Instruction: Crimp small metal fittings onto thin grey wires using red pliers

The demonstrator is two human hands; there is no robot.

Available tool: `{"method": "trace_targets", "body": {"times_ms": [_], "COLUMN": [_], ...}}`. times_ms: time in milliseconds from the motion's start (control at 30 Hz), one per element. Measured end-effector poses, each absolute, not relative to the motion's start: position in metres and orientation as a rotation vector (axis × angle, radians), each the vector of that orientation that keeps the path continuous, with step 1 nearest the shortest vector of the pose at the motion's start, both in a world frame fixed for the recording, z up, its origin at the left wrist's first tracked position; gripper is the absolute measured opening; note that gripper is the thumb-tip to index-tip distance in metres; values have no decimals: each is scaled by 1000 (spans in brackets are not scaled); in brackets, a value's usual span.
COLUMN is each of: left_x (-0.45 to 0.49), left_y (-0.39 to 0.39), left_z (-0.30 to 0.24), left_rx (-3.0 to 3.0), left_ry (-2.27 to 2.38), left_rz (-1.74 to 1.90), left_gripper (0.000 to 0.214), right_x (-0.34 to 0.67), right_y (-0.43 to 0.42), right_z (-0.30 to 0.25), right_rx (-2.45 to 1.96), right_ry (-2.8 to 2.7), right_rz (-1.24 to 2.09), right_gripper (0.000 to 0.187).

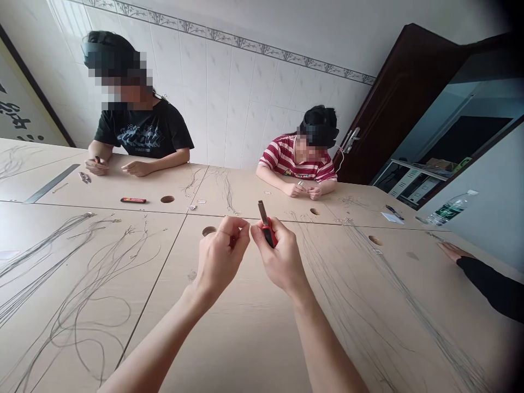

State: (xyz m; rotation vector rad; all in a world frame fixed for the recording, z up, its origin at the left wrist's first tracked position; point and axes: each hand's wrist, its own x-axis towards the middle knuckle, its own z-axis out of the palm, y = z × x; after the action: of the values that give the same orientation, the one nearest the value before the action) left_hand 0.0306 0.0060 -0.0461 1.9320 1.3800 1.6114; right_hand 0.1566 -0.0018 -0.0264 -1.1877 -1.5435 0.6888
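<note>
Both hands hover together above the pale wooden surface [254, 338]. The left hand [223, 248] has thumb and forefinger pinched shut on something too thin to make out. The right hand [280, 256], just beside it, grips a red-handled tool [266, 225] whose dark tip points up. Loose wires [82, 273] sprawl at 9 o'clock, and a straighter wire bundle [393, 284] runs at 4 o'clock. A co-worker's hand [452, 251] lies flat at 3 o'clock. Farther off, a person in a black T-shirt [143, 134] sits at 11 o'clock and a person in a striped shirt [295, 158] at 1 o'clock.
</note>
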Motion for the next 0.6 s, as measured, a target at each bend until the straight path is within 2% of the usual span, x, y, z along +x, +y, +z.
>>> {"method": "trace_targets", "body": {"times_ms": [300,600], "left_x": [33,31], "left_y": [4,3], "left_z": [-39,-37], "left_rx": [1638,1618], "left_ry": [1212,1147], "left_rz": [1623,1598], "left_gripper": [14,12], "right_x": [155,166], "right_y": [1,3], "right_z": [-29,-30], "right_rx": [-1119,-1088], "right_ry": [-1489,-1423], "right_rz": [764,885], "right_gripper": [20,15]}}
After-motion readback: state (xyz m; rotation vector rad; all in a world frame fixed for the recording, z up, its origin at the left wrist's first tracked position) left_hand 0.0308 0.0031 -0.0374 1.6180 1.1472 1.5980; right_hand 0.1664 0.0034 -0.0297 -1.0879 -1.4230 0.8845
